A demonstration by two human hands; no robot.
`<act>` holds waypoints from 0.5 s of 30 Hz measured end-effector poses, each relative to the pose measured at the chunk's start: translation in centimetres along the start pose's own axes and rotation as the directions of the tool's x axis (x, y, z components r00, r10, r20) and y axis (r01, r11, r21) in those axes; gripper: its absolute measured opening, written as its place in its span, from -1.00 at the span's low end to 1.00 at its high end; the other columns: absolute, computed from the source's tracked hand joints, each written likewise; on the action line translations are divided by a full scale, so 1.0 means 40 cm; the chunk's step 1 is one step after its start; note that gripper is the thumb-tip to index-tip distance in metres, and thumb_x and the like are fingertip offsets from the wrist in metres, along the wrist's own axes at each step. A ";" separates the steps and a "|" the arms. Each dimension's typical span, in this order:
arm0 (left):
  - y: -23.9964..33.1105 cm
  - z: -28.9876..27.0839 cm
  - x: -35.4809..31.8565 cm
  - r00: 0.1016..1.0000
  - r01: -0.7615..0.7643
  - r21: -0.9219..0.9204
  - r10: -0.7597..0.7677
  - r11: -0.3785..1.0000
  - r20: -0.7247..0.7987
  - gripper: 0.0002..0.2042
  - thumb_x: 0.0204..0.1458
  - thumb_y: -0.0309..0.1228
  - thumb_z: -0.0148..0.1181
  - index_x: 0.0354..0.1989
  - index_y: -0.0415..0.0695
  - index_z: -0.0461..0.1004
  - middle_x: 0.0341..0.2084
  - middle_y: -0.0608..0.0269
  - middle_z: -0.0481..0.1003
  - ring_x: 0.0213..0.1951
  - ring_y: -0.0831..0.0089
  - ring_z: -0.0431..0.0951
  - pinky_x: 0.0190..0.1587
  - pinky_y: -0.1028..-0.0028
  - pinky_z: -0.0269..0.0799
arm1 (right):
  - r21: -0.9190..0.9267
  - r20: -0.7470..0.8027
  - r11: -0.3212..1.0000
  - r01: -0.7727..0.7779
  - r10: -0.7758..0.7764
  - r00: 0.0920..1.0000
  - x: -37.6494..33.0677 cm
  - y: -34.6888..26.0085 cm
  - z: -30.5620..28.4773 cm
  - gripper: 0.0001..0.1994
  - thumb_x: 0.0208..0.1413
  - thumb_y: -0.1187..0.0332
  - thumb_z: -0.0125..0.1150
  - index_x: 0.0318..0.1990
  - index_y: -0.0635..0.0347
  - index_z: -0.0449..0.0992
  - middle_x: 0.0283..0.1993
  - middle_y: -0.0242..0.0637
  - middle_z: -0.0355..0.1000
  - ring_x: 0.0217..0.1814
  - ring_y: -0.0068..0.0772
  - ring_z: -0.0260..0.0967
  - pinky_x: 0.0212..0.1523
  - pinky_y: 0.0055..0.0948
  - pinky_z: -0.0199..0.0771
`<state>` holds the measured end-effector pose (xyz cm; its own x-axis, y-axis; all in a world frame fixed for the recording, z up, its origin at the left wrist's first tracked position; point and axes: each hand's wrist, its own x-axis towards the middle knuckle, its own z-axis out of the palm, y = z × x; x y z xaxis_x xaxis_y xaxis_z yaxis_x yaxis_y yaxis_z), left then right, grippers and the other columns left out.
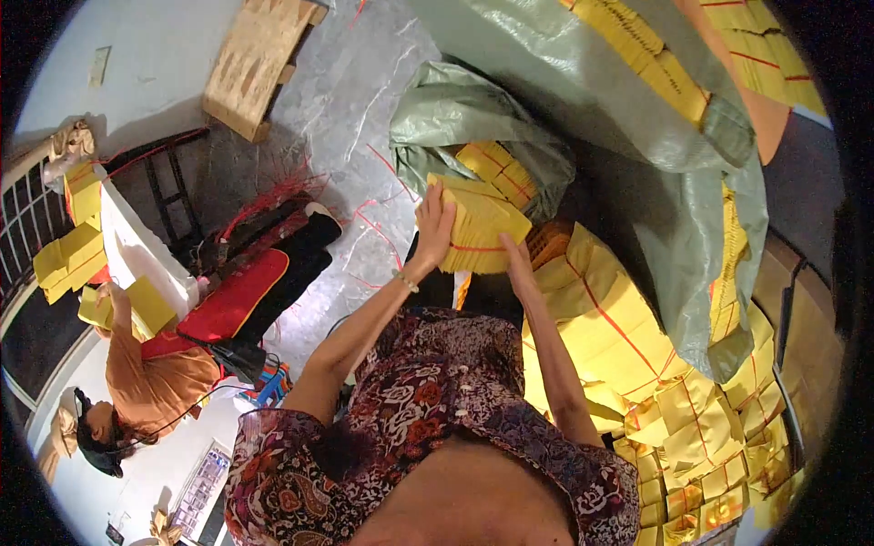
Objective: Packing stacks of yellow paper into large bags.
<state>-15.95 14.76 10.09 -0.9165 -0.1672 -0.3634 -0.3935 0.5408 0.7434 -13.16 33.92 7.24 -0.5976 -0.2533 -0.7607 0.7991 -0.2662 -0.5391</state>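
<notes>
Between my two hands is a thick bundle of yellow paper sheets (482, 218) with a red tie across its near side. My left hand (438, 227) is closed on the bundle's left side, its fingers lying over the top edge. At the lower right corner, my right hand (517, 262) grips the same bundle. Just beyond it a green woven sack (437, 105) gapes, and more yellow bundles (499, 171) show inside its mouth. The held bundle partly covers that opening.
Yellow bundles with red ties (605, 300) are piled at my right. A large green sack (546, 55) drapes over others at upper right. Red string scraps (273, 196) litter the floor. A wooden pallet (253, 68) leans far left. Another person (168, 378) handles yellow paper at a table.
</notes>
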 end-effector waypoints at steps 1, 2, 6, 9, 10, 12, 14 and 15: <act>-0.035 -0.004 0.022 0.999 0.045 0.106 -0.046 0.993 0.004 -0.46 0.21 -0.17 -0.27 0.28 -0.24 -0.07 0.26 -0.05 -0.03 0.25 0.07 -0.06 0.28 0.25 -0.23 | -0.001 -0.007 1.000 -0.017 0.017 1.000 0.048 0.033 0.012 -0.29 0.08 -0.01 0.11 0.27 0.23 0.05 0.25 -0.25 0.13 0.29 -0.38 0.03 0.26 -0.39 -0.01; -0.082 -0.010 0.050 0.999 0.043 0.146 -0.043 0.988 -0.004 -0.45 0.21 -0.16 -0.26 0.28 -0.23 -0.08 0.27 -0.06 -0.04 0.25 0.07 -0.05 0.27 0.23 -0.23 | 0.025 0.024 1.000 -0.019 0.018 1.000 0.100 0.051 0.037 -0.27 0.06 -0.04 0.11 0.26 0.23 0.05 0.24 -0.25 0.13 0.29 -0.38 0.02 0.27 -0.39 -0.03; -0.231 -0.008 0.148 0.992 -0.129 0.244 0.125 0.961 0.029 -0.44 0.22 -0.15 -0.30 0.30 -0.25 -0.12 0.27 -0.07 -0.05 0.30 0.11 -0.10 0.29 0.24 -0.28 | 0.039 0.072 0.989 -0.145 0.142 0.987 0.264 0.116 0.057 -0.22 0.01 -0.12 0.12 0.26 0.22 0.06 0.24 -0.24 0.14 0.29 -0.35 0.03 0.28 -0.37 -0.06; -0.298 0.037 0.203 0.996 0.086 0.071 -0.087 0.994 0.013 -0.43 0.23 -0.13 -0.35 0.31 -0.25 -0.15 0.28 -0.04 -0.07 0.32 0.12 -0.15 0.30 0.25 -0.33 | 0.029 0.071 0.986 -0.163 0.161 0.984 0.350 0.132 0.047 -0.21 -0.02 -0.15 0.13 0.25 0.18 0.08 0.22 -0.24 0.16 0.27 -0.34 0.07 0.25 -0.33 -0.02; -0.304 0.061 0.224 0.998 0.064 0.043 -0.065 0.997 0.024 -0.41 0.23 -0.10 -0.39 0.31 -0.25 -0.18 0.30 -0.03 -0.10 0.33 0.16 -0.19 0.30 0.24 -0.37 | 0.035 0.059 0.988 -0.154 0.152 0.987 0.375 0.129 0.030 -0.21 -0.02 -0.15 0.13 0.25 0.18 0.08 0.22 -0.24 0.16 0.27 -0.34 0.07 0.25 -0.33 -0.02; -0.403 0.033 0.250 0.997 0.067 0.054 -0.065 0.996 -0.029 -0.41 0.23 -0.09 -0.39 0.31 -0.25 -0.19 0.30 -0.03 -0.10 0.34 0.17 -0.19 0.30 0.25 -0.39 | -0.070 0.107 0.993 -0.094 0.101 0.989 0.411 0.104 0.090 -0.23 -0.02 -0.15 0.14 0.23 0.17 0.13 0.21 -0.24 0.18 0.25 -0.33 0.10 0.23 -0.30 0.03; -0.383 0.084 0.266 0.989 0.149 -0.043 -0.149 0.988 -0.005 -0.41 0.23 -0.12 -0.39 0.31 -0.26 -0.19 0.31 -0.03 -0.12 0.34 0.19 -0.19 0.30 0.28 -0.40 | -0.134 0.095 0.986 -0.102 0.116 0.989 0.437 0.094 0.043 -0.20 -0.01 -0.15 0.13 0.26 0.18 0.07 0.25 -0.23 0.12 0.28 -0.30 0.05 0.22 -0.25 0.05; -0.417 0.047 0.289 0.990 0.140 -0.020 -0.141 0.990 -0.021 -0.41 0.23 -0.12 -0.39 0.31 -0.26 -0.19 0.31 -0.03 -0.12 0.34 0.19 -0.19 0.30 0.28 -0.40 | -0.190 0.156 0.979 -0.074 0.104 0.982 0.460 0.081 0.075 -0.17 0.00 -0.15 0.12 0.29 0.20 0.02 0.29 -0.22 0.06 0.32 -0.27 0.00 0.21 -0.20 0.08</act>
<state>-19.85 5.36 -7.56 -0.8533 -0.2589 -0.4525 -0.5195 0.4954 0.6962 -21.76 25.61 -7.44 -0.5139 -0.4218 -0.7470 0.8389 -0.0651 -0.5404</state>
